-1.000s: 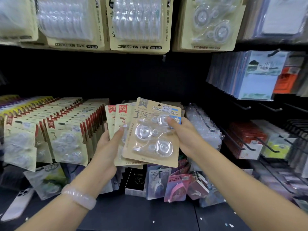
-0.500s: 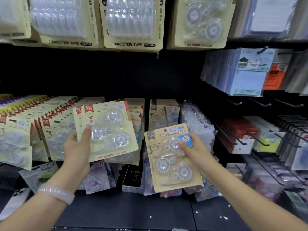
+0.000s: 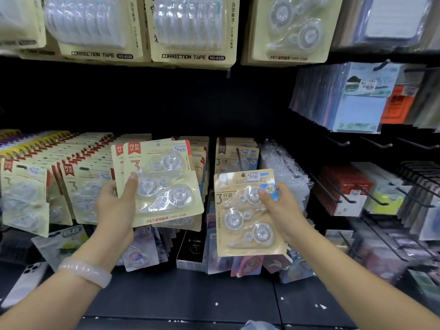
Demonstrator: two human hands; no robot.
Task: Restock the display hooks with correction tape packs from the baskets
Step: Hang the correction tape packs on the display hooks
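Since a second ago we have split the stack: our left hand (image 3: pixel 114 206) grips the red-tagged kraft-card blister packs (image 3: pixel 162 184), our right hand (image 3: pixel 283 208) pinches the blue-labelled correction tape pack (image 3: pixel 247 213) below the black wire hook (image 3: pixel 239 158). We judge its hang-hole should meet the hook tip squarely.

Light comes from above and the near side: packs and forearms evenly bright, back panel (image 3: pixel 147 101) between the rows almost black. Specular glare on the clear blisters of the upper packs (image 3: pixel 190 25) and the pack in the left hand (image 3: pixel 164 184). Wide-angle bending at the edges; far-right hooks (image 3: pixel 414 177) and corners smeared. Centre print sharp, top-left soft.
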